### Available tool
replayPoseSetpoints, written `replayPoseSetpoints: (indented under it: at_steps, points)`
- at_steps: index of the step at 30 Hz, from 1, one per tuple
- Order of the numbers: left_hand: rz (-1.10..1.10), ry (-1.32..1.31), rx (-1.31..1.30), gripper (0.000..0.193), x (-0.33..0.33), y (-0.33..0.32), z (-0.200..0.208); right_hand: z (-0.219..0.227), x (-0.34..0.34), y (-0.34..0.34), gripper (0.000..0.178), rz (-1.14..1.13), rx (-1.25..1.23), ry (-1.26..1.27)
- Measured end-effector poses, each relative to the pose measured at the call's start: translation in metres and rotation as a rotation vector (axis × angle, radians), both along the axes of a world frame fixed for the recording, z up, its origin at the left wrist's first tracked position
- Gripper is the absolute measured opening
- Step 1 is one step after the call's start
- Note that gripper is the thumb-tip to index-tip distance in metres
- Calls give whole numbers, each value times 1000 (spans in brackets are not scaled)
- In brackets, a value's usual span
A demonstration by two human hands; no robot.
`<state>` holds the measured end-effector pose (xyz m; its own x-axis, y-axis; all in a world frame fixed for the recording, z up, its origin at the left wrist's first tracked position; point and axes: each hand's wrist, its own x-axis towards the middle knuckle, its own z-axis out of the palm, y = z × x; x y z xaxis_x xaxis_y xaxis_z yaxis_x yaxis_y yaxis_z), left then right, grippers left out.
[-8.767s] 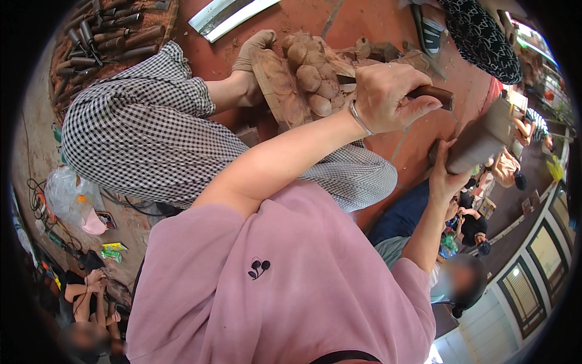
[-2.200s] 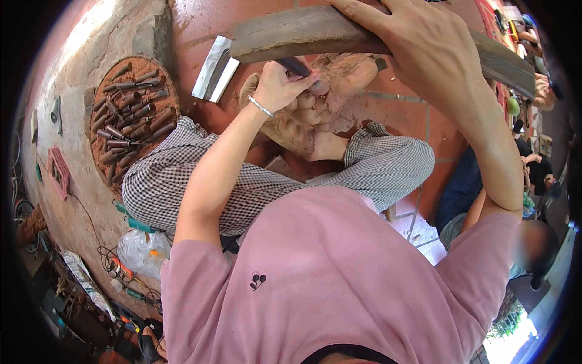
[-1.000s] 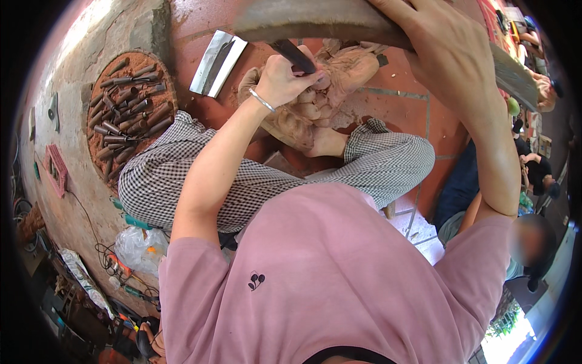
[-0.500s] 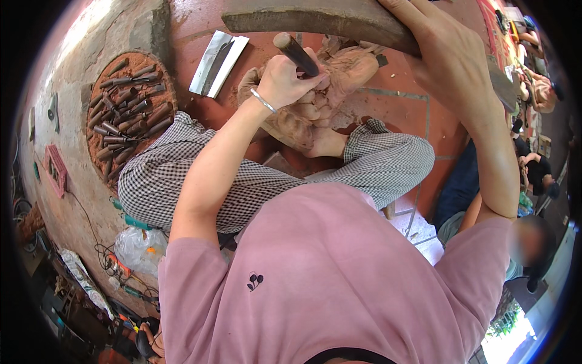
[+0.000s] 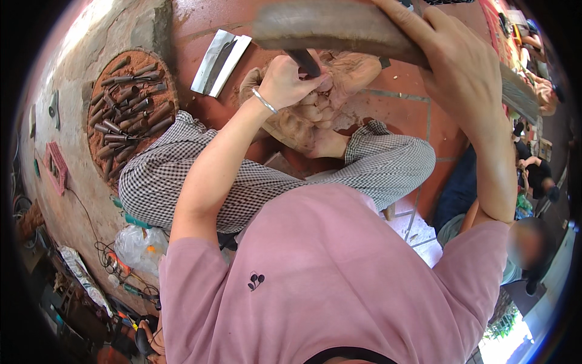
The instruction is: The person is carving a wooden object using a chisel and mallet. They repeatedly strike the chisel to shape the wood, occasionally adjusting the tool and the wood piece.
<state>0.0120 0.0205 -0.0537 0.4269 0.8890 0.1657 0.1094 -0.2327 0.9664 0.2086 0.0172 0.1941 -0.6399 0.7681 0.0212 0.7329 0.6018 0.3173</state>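
Note:
My left hand (image 5: 287, 80) is closed round a chisel (image 5: 306, 62), holding it steeply against a brown wood carving (image 5: 309, 115) with rounded, lumpy shapes. The carving lies by my bare foot, between my crossed legs. Raised at the upper right, my right hand (image 5: 462, 64) grips a long wooden mallet (image 5: 339, 27), slightly blurred. Its heavy end hangs over the chisel and hides the top of the handle; whether the two touch, I cannot tell. The chisel's cutting tip is hidden by my fingers.
Left of my knee, a round tray (image 5: 97, 145) of reddish sawdust holds several chisels (image 5: 130, 112). A white sheet with a dark strip (image 5: 219, 64) lies on the tiles (image 5: 400, 112) beyond. A plastic bag (image 5: 139, 244) and cords are at lower left. Another person (image 5: 527, 249) sits close on my right.
The mallet has shifted right and now covers the top of the chisel handle, which showed before. My left hand, the chisel and the carving have hardly moved.

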Motion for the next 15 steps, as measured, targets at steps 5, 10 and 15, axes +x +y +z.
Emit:
replayPoseSetpoints:
  at_steps: [5, 10, 15]
  points:
    - [2, 60, 46, 15, -2, 1, -1, 1, -3, -1, 67, -62, -70, 24]
    - [7, 39, 41, 17, -1, 0, -2, 0, 2, -1, 70, -101, -69, 50]
    - [23, 106, 70, 20, 1, -2, 5, -3, -6, -8, 71, -112, -9, 17]
